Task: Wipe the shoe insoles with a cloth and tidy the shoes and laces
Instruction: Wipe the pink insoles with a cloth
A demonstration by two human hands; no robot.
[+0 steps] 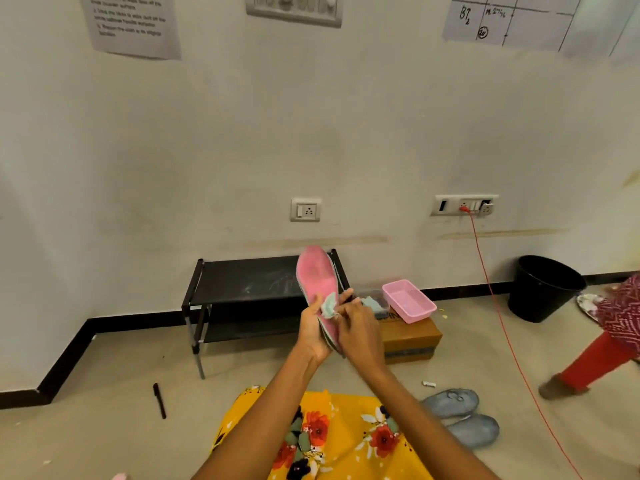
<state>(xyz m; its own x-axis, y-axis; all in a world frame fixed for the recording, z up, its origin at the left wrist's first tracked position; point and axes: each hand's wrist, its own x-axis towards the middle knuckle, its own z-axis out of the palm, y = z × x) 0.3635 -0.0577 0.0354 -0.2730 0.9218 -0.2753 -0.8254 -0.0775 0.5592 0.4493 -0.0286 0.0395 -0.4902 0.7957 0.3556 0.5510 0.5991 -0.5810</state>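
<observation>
At the centre of the frame a pink insole (pixel 317 282) stands nearly upright, toe end up, its pink face turned toward the camera and its grey edge showing along the lower right. The left hand (pixel 311 332) grips it from the lower left, palm behind the heel end and thumb laid across the pink face. The right hand (pixel 356 323) comes in from the right with its fingers curled, pinching a small pale green cloth (pixel 329 305) against the insole's middle, just beside the left thumb. Both forearms rise from the bottom of the frame and converge at the insole, above a yellow flowered lap (pixel 322 434).

Behind the insole stands a low black rack (pixel 242 289) against the wall. Right of the hands a pink tray (pixel 408 300) sits on a cardboard box (pixel 412 341). Two grey shoes (pixel 460 415) lie on the floor at lower right, side by side. A black pen (pixel 159 400) lies on the floor at lower left, a black bin (pixel 545 289) stands at right, and a red cable (pixel 502 323) runs down from a wall socket.
</observation>
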